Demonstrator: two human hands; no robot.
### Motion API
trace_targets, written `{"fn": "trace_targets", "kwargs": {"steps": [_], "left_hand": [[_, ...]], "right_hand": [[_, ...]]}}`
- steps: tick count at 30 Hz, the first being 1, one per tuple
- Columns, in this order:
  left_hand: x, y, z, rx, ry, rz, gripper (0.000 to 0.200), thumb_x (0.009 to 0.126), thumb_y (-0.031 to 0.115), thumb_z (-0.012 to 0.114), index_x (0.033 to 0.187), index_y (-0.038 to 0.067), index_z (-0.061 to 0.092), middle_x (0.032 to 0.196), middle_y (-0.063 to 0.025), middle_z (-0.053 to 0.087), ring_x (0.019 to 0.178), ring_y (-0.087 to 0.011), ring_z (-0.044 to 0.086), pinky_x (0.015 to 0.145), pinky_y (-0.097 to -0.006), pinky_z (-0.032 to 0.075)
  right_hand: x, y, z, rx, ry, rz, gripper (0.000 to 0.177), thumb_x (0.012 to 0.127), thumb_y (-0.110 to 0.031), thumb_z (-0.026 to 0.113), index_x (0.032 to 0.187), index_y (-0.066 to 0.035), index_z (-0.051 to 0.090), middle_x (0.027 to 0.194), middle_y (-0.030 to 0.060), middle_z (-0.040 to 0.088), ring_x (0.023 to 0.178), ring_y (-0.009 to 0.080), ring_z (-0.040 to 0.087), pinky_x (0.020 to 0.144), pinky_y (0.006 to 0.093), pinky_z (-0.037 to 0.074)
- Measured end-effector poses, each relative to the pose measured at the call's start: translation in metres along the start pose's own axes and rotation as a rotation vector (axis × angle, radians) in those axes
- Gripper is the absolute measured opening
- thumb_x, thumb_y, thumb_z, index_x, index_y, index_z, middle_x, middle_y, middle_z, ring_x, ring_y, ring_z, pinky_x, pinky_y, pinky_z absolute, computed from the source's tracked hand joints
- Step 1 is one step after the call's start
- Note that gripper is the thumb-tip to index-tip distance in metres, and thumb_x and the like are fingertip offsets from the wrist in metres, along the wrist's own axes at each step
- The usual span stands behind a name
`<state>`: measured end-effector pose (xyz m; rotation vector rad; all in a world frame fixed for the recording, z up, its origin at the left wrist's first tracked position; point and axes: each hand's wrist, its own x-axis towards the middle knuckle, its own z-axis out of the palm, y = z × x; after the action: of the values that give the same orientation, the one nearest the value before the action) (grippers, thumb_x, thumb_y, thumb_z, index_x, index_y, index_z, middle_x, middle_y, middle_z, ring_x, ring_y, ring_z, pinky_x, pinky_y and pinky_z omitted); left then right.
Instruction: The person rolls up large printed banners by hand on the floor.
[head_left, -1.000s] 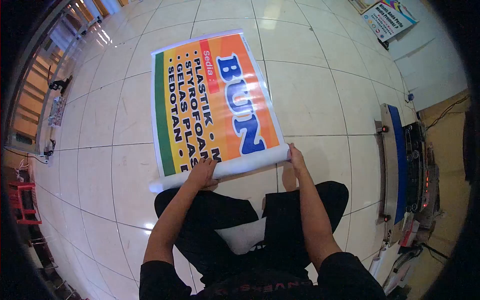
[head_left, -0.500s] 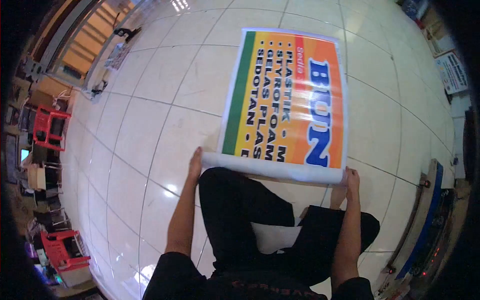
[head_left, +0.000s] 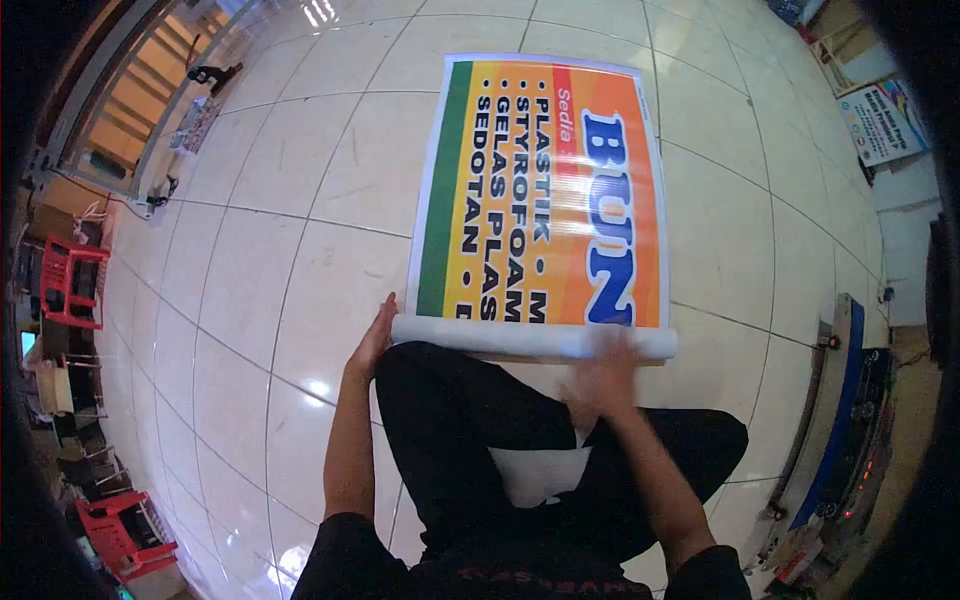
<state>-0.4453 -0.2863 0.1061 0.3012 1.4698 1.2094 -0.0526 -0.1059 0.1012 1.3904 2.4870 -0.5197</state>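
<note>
glossy cream tiled floor (head_left: 290, 290): a flat, hard bed for a sheet this long. we sit on it with our black-trousered legs folded near.

the printed vinyl banner (head_left: 545, 190) has green, yellow and orange stripes, big blue letters and black text. it lies face up, running from far toward us. its near end is wound into a white roll (head_left: 500, 337) that lies across, left to right, just beyond our knees. it shows white because the unprinted back faces out.

left hand (head_left: 372, 338): open, palm flat against the left end of the roll. we judge this squares the turns so the edge does not telescope.

right hand (head_left: 600, 372): motion-blurred, at the near side of the roll toward its right. we cannot tell whether it grips or only presses.

surroundings:
- red plastic chairs (head_left: 70, 280) at the left
- a long grey machine with a blue strip (head_left: 838, 400) on the right, well apart from the banner
- a small printed poster (head_left: 880, 120) propped at far right
</note>
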Motion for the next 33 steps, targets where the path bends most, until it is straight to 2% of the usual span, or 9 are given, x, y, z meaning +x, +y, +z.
{"fn": "trace_targets", "kwargs": {"steps": [2, 5, 10, 14, 18, 23, 29, 31, 33], "left_hand": [[0.004, -0.001, 0.001, -0.069, -0.039, 0.033, 0.072, 0.101, 0.055, 0.026, 0.154, 0.012, 0.005, 0.161, -0.0094, 0.002, 0.148, -0.023, 0.007, 0.118, -0.0384, 0.01], [0.023, -0.022, -0.022, -0.079, -0.011, 0.152, 0.068, 0.102, 0.051, 0.024, 0.154, 0.01, 0.01, 0.161, -0.0104, 0.008, 0.147, -0.0246, 0.009, 0.118, -0.0389, 0.008], [0.01, -0.016, -0.015, 0.45, 0.679, 0.47, 0.046, 0.101, 0.028, 0.043, 0.14, 0.003, 0.042, 0.142, -0.0163, 0.045, 0.133, -0.0304, 0.04, 0.11, -0.0439, 0.031], [-0.022, 0.033, 0.041, 0.692, 0.632, 0.512, 0.04, 0.093, 0.009, 0.056, 0.131, 0.0, 0.048, 0.135, -0.0174, 0.051, 0.127, -0.0302, 0.047, 0.1, -0.0426, 0.043], [-0.055, 0.031, 0.075, 0.555, 0.616, 0.443, 0.039, 0.092, 0.013, 0.057, 0.128, 0.0, 0.05, 0.133, -0.0191, 0.052, 0.126, -0.0325, 0.048, 0.101, -0.044, 0.042], [-0.053, 0.031, 0.08, 0.8, 0.572, 0.538, 0.037, 0.088, 0.015, 0.061, 0.122, 0.0, 0.055, 0.13, -0.0217, 0.053, 0.124, -0.0377, 0.048, 0.102, -0.0463, 0.04], [-0.05, 0.025, 0.077, 0.8, 0.57, 0.565, 0.036, 0.085, 0.008, 0.063, 0.119, 0.001, 0.056, 0.129, -0.0203, 0.055, 0.122, -0.0363, 0.051, 0.1, -0.0445, 0.042], [-0.048, 0.024, 0.08, 0.855, 0.572, 0.559, 0.036, 0.085, 0.008, 0.063, 0.119, 0.001, 0.056, 0.127, -0.0194, 0.056, 0.12, -0.0352, 0.052, 0.1, -0.0444, 0.043], [-0.051, 0.022, 0.082, 0.847, 0.567, 0.555, 0.036, 0.084, 0.008, 0.063, 0.119, 0.0, 0.056, 0.126, -0.0193, 0.056, 0.119, -0.0351, 0.053, 0.099, -0.044, 0.044]], "right_hand": [[-0.033, -0.044, 0.018, 0.078, 0.038, -0.434, 0.064, 0.091, -0.047, 0.052, 0.144, -0.014, 0.04, 0.155, 0.0189, 0.022, 0.141, 0.0476, 0.016, 0.111, 0.0673, 0.006], [0.009, -0.053, 0.025, 0.095, 0.113, -0.438, 0.059, 0.092, -0.048, 0.05, 0.143, -0.02, 0.044, 0.157, 0.0189, 0.015, 0.144, 0.0449, 0.009, 0.111, 0.0679, 0.0], [0.215, -0.065, -0.064, 0.098, 0.311, -0.272, 0.046, 0.093, -0.042, 0.052, 0.12, -0.006, 0.055, 0.123, 0.0198, 0.055, 0.116, 0.038, 0.051, 0.096, 0.0562, 0.041], [0.25, -0.077, -0.08, -0.047, 0.066, -0.62, 0.054, 0.082, -0.047, 0.065, 0.112, -0.004, 0.055, 0.097, 0.0198, 0.064, 0.092, 0.038, 0.064, 0.081, 0.0472, 0.052], [0.182, -0.08, -0.028, -0.022, -0.032, -0.428, 0.074, 0.07, -0.047, 0.075, 0.127, -0.006, 0.05, 0.106, 0.0199, 0.062, 0.097, 0.0357, 0.061, 0.082, 0.0471, 0.049], [0.07, -0.078, 0.002, 0.061, 0.151, -0.475, 0.076, 0.071, -0.045, 0.075, 0.13, -0.004, 0.049, 0.113, 0.0192, 0.057, 0.108, 0.0391, 0.053, 0.09, 0.048, 0.043], [0.22, -0.016, -0.082, 0.188, 0.578, -0.182, 0.065, 0.073, -0.048, 0.074, 0.118, -0.003, 0.059, 0.11, 0.0201, 0.06, 0.103, 0.0346, 0.056, 0.087, 0.0457, 0.046], [0.234, -0.029, -0.099, 0.022, 0.02, -0.331, 0.063, 0.073, -0.048, 0.073, 0.114, -0.003, 0.06, 0.108, 0.0193, 0.061, 0.099, 0.0358, 0.061, 0.082, 0.0474, 0.05], [0.228, -0.029, -0.086, -0.001, 0.094, -0.329, 0.064, 0.073, -0.048, 0.073, 0.115, -0.003, 0.058, 0.107, 0.0194, 0.062, 0.097, 0.0366, 0.062, 0.08, 0.0484, 0.051]]}}
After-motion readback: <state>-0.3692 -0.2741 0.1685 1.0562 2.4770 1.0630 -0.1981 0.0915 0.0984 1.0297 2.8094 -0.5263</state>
